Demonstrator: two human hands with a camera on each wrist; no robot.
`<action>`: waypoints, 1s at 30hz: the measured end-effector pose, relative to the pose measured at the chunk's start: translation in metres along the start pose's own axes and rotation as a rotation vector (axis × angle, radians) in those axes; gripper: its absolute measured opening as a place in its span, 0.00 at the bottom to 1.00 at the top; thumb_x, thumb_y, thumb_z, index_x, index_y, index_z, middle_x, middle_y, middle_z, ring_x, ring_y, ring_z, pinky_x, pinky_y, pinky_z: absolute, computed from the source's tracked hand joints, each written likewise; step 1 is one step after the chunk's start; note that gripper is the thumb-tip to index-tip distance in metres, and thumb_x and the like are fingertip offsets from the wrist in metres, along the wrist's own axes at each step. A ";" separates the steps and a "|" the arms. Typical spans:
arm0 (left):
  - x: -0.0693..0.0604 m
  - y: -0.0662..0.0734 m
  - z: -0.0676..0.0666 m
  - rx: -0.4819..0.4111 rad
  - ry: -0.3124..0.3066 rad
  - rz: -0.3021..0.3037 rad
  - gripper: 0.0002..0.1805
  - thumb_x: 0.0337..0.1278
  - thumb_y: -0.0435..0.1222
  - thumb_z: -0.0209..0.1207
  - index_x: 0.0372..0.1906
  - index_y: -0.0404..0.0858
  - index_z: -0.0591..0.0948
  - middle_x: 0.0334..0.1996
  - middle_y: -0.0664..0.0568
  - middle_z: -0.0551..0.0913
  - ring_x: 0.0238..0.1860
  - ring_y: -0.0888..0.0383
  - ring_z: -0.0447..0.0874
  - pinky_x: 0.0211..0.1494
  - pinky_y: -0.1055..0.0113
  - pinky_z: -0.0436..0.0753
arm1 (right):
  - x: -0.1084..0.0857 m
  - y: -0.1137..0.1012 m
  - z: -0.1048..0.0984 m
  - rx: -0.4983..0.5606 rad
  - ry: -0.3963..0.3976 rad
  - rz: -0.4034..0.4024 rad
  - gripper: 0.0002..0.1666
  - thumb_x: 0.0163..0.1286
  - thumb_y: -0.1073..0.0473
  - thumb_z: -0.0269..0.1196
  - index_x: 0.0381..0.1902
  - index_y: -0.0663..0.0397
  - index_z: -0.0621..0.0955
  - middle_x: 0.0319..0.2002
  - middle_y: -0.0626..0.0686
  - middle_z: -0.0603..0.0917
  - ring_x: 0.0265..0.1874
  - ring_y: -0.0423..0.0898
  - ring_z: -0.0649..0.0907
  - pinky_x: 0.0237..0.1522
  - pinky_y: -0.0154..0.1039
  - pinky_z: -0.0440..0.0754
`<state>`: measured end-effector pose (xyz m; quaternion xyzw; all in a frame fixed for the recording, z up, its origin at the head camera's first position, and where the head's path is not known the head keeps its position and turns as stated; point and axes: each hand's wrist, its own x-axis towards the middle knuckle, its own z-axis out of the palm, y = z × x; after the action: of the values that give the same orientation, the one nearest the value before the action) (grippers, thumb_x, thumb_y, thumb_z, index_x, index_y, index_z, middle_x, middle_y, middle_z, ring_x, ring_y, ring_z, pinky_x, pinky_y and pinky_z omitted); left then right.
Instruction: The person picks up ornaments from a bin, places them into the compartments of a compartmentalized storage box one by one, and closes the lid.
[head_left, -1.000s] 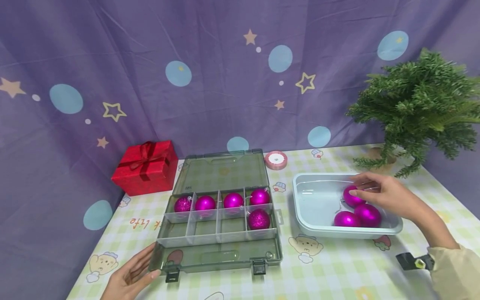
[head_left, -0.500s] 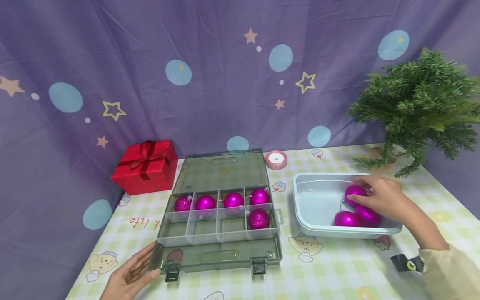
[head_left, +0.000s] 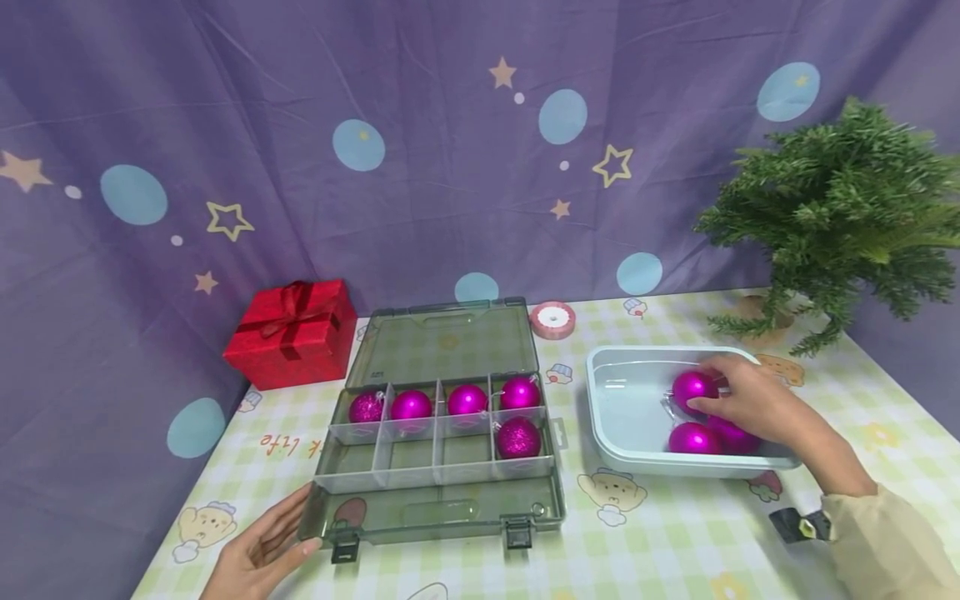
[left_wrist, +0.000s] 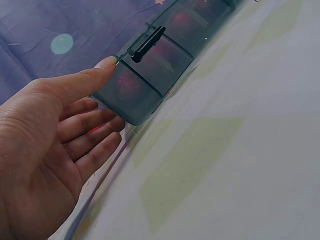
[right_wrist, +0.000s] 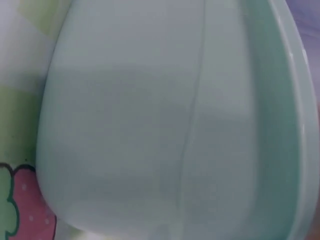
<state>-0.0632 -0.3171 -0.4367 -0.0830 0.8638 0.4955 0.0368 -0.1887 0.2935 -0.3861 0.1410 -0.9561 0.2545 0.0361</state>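
Observation:
My right hand (head_left: pixel 761 407) pinches a shiny magenta ball (head_left: pixel 690 392) between thumb and fingers inside the pale blue tub (head_left: pixel 630 458). Two more magenta balls, one of them (head_left: pixel 693 438) nearer the front wall, lie below it. In the right wrist view the tub wall (right_wrist: pixel 125 130) fills most of the picture; no ball shows. My left hand (head_left: pixel 258 546) holds the front left corner of the open grey-green divided case (head_left: pixel 461 452), thumb on its front edge and fingers along its side. Several magenta balls fill the back row; a glittery one (head_left: pixel 518 438) sits front right.
Behind the case at left stands a red gift box (head_left: pixel 292 337) with a bow. A pink ribbon roll (head_left: pixel 552 320) lies behind, between case and tub. A green artificial tree (head_left: pixel 840 200) stands at the back right, its lower branches close behind the tub.
My right hand has closed on the rearmost ball in the tub and shifted it slightly to the left, its string moving along. My left hand and the case have stayed in place.

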 end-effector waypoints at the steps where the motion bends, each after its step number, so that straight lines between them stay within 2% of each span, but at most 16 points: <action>1: 0.000 0.000 0.000 -0.002 -0.002 -0.003 0.44 0.62 0.51 0.71 0.78 0.37 0.68 0.72 0.40 0.72 0.57 0.79 0.72 0.56 0.80 0.77 | 0.001 0.000 0.001 0.005 0.000 -0.004 0.28 0.62 0.58 0.78 0.51 0.72 0.82 0.43 0.64 0.86 0.46 0.65 0.84 0.47 0.64 0.82; 7: 0.000 0.000 -0.001 -0.011 -0.014 -0.043 0.45 0.63 0.53 0.70 0.78 0.39 0.67 0.73 0.42 0.70 0.58 0.77 0.72 0.56 0.80 0.76 | 0.005 0.001 0.006 0.034 -0.004 -0.031 0.28 0.61 0.59 0.78 0.51 0.73 0.81 0.42 0.63 0.87 0.45 0.65 0.85 0.48 0.63 0.83; 13: 0.001 -0.002 0.000 -0.001 -0.015 -0.070 0.45 0.63 0.52 0.70 0.79 0.39 0.67 0.73 0.41 0.70 0.67 0.57 0.72 0.57 0.80 0.76 | 0.008 0.004 0.010 0.045 -0.011 -0.039 0.29 0.61 0.59 0.78 0.51 0.74 0.81 0.41 0.64 0.87 0.44 0.64 0.85 0.47 0.63 0.84; 15: 0.001 -0.001 0.000 0.001 -0.013 -0.073 0.45 0.63 0.52 0.70 0.79 0.39 0.67 0.73 0.41 0.70 0.68 0.54 0.71 0.56 0.80 0.76 | 0.007 0.004 0.010 0.049 -0.008 -0.045 0.28 0.61 0.59 0.78 0.51 0.73 0.81 0.41 0.63 0.87 0.44 0.64 0.85 0.47 0.63 0.84; 17: 0.001 -0.001 0.000 0.003 -0.013 -0.067 0.45 0.63 0.52 0.71 0.79 0.39 0.67 0.73 0.41 0.70 0.66 0.58 0.73 0.57 0.80 0.76 | 0.007 0.003 0.010 0.066 -0.007 -0.054 0.28 0.61 0.59 0.78 0.51 0.72 0.81 0.41 0.63 0.87 0.43 0.64 0.86 0.46 0.62 0.85; 20: 0.001 0.001 0.000 0.007 -0.010 -0.052 0.45 0.62 0.53 0.71 0.78 0.39 0.67 0.72 0.42 0.71 0.61 0.71 0.74 0.57 0.80 0.77 | 0.005 0.001 0.008 0.093 0.003 -0.062 0.26 0.63 0.58 0.77 0.52 0.70 0.82 0.42 0.62 0.87 0.44 0.63 0.86 0.47 0.61 0.86; 22: 0.001 0.002 -0.001 0.009 -0.009 -0.047 0.46 0.62 0.53 0.71 0.78 0.39 0.67 0.72 0.42 0.71 0.59 0.75 0.73 0.57 0.79 0.77 | 0.004 -0.002 0.006 0.117 0.007 -0.062 0.25 0.64 0.59 0.76 0.53 0.69 0.82 0.44 0.61 0.87 0.45 0.63 0.86 0.47 0.60 0.86; 25: 0.000 0.002 0.000 0.010 -0.011 -0.055 0.45 0.62 0.53 0.70 0.78 0.39 0.67 0.73 0.41 0.71 0.64 0.63 0.75 0.56 0.80 0.77 | 0.003 -0.008 0.003 0.147 0.011 -0.054 0.26 0.66 0.58 0.75 0.56 0.69 0.82 0.46 0.62 0.87 0.47 0.63 0.86 0.48 0.58 0.87; 28: 0.001 0.000 0.000 0.013 -0.013 -0.061 0.45 0.63 0.52 0.70 0.79 0.39 0.66 0.73 0.40 0.70 0.69 0.51 0.71 0.56 0.80 0.76 | 0.002 -0.014 0.000 0.172 0.017 -0.057 0.27 0.67 0.59 0.75 0.57 0.71 0.81 0.48 0.64 0.86 0.47 0.64 0.86 0.48 0.56 0.88; 30: 0.002 -0.001 -0.001 0.010 -0.010 -0.061 0.44 0.63 0.51 0.70 0.78 0.39 0.67 0.73 0.40 0.70 0.67 0.56 0.73 0.56 0.80 0.76 | 0.002 -0.019 -0.001 0.179 0.028 -0.073 0.27 0.67 0.59 0.74 0.57 0.70 0.81 0.48 0.64 0.86 0.48 0.64 0.86 0.48 0.56 0.88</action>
<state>-0.0646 -0.3180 -0.4371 -0.1065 0.8632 0.4903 0.0568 -0.1850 0.2773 -0.3756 0.1750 -0.9230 0.3396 0.0460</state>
